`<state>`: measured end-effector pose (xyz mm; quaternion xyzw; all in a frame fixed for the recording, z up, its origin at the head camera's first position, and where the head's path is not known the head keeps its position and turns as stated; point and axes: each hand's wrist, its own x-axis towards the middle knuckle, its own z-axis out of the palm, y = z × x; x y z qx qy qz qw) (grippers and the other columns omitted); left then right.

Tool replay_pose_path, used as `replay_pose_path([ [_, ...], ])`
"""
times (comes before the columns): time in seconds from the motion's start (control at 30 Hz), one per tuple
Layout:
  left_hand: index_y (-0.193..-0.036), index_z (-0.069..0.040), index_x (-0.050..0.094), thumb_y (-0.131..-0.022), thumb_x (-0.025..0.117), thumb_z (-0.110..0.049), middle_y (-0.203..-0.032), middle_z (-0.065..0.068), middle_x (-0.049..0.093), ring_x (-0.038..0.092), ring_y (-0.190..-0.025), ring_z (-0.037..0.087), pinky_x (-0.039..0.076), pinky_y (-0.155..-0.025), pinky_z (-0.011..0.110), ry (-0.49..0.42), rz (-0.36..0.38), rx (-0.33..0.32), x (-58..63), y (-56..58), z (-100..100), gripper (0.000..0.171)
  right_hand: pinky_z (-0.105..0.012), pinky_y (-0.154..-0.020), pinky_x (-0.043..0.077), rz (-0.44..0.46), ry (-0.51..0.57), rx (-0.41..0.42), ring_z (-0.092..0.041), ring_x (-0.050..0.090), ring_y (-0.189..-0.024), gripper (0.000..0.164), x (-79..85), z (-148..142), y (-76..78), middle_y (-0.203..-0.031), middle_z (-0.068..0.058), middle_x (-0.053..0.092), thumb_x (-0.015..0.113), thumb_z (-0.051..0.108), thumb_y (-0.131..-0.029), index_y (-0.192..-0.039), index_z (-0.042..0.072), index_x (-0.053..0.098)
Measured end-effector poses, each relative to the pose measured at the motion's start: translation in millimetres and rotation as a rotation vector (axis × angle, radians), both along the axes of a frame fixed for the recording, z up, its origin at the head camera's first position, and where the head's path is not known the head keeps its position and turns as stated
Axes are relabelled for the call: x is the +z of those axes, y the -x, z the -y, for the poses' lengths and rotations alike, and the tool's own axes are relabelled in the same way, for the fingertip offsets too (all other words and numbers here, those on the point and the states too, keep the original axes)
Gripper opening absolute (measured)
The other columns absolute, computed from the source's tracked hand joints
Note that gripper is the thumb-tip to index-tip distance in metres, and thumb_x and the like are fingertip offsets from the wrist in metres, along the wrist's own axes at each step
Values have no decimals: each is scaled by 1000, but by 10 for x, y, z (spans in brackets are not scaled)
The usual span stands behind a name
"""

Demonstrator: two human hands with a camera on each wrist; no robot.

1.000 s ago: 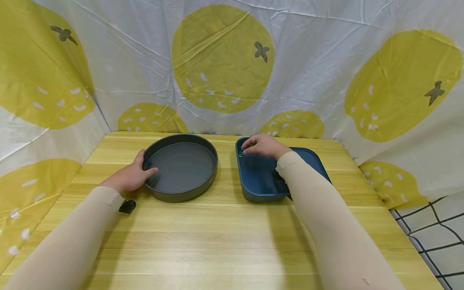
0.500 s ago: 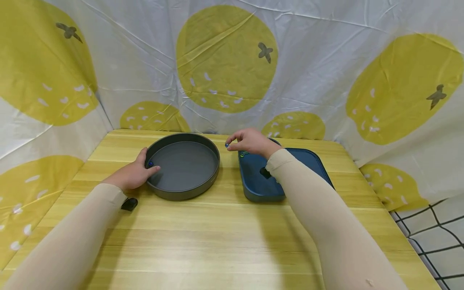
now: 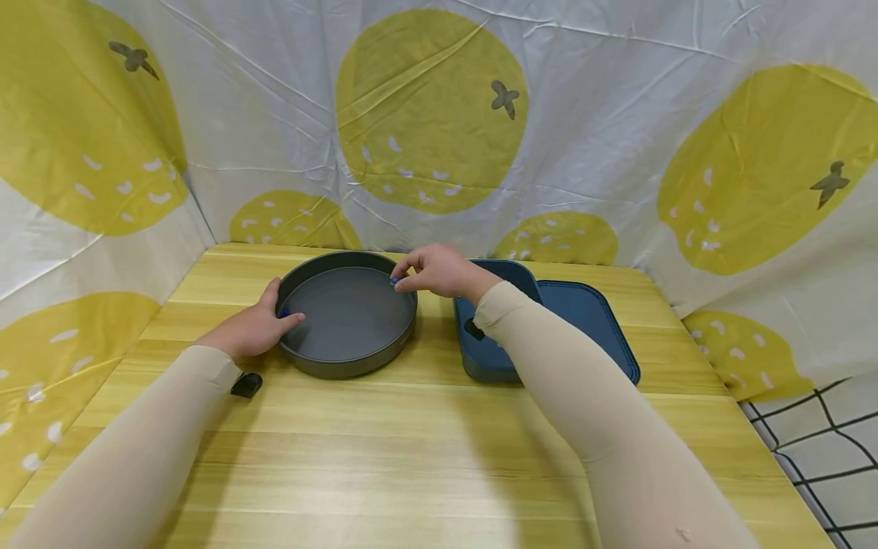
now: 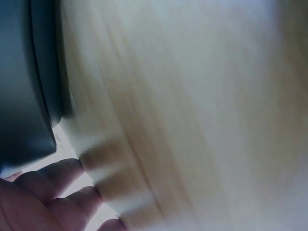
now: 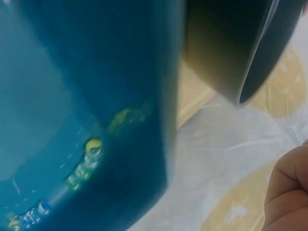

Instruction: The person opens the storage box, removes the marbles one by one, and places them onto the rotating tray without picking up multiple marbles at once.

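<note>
My left hand holds the left side of a round dark grey cake pan, thumb over the rim and fingers along the outer wall. Beside that thumb, a small blue marble lies inside the pan. Between thumb and fingertips, my right hand pinches another blue marble at the pan's right rim. Under my right forearm stands a blue rectangular container, partly hidden by the sleeve. Several clear marbles with yellow, green and blue swirls line its edge in the right wrist view.
A flat blue lid-like piece lies to the right of the container. Everything stands on a wooden table. A white curtain with yellow fruit prints hangs behind, and a black wire grid is at the right.
My right hand has moved left from the blue container to the cake pan's right rim, carrying a blue marble. My left hand keeps its hold on the pan.
</note>
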<state>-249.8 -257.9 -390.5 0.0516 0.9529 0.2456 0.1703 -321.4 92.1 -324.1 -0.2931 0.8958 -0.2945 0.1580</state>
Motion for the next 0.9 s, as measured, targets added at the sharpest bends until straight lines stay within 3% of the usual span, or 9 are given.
replay_pose_path([
  [0.13, -163, 0, -24, -108, 43, -61, -169, 40, 8, 27, -150, 63, 27, -121, 71, 5, -2, 0, 1, 4, -1, 106, -32, -76, 44, 24, 12, 31, -16, 45, -64, 29, -7, 97, -16, -86, 5, 69, 75, 29, -100, -126, 15, 78],
  [0.27, -163, 0, -24, -108, 43, -61, -168, 41, 10, 28, -149, 63, 28, -121, 71, 8, -3, 3, 1, 5, -2, 106, -30, -82, 48, 23, 2, 56, -12, 56, -87, 29, -14, 166, -23, -117, 3, 75, 75, 29, -100, -126, 15, 78],
  [0.5, -163, -1, -24, -108, 42, -63, -167, 42, 12, 31, -148, 63, 29, -120, 72, 16, -3, 5, -22, 9, 12, 106, -31, -76, 43, 22, -15, 74, -16, 41, -62, 30, -30, 227, -23, -110, -2, 74, 76, 30, -100, -126, 16, 78],
  [0.67, -163, -1, -26, -108, 42, -62, -168, 41, 10, 29, -149, 63, 28, -121, 72, 14, -1, 4, -39, 8, 19, 107, -30, -80, 45, 26, -21, 77, -10, 52, -75, 32, -32, 225, -23, -112, 7, 73, 76, 32, -99, -128, 18, 77],
  [0.77, -162, -2, -27, -108, 42, -64, -168, 41, 10, 29, -149, 63, 28, -121, 72, 15, 3, 7, -36, 4, 16, 107, -32, -78, 46, 37, -12, 59, -13, 51, -71, 34, -22, 164, -13, -91, 8, 70, 75, 32, -100, -131, 20, 76],
  [0.8, -162, -3, -27, -107, 42, -64, -168, 41, 10, 29, -149, 63, 29, -120, 72, 14, 4, 8, -35, 4, 16, 108, -34, -76, 45, 41, -5, 40, -16, 48, -68, 34, -16, 124, -6, -82, 5, 66, 75, 33, -100, -131, 21, 76],
  [0.9, -163, -2, -26, -107, 42, -64, -168, 41, 11, 29, -149, 63, 29, -120, 72, 10, 1, 8, -27, 8, 14, 107, -34, -80, 49, 27, 24, -53, -14, 54, -77, 35, -23, -105, 50, -91, 1, 69, 74, 35, -100, -133, 24, 75],
])
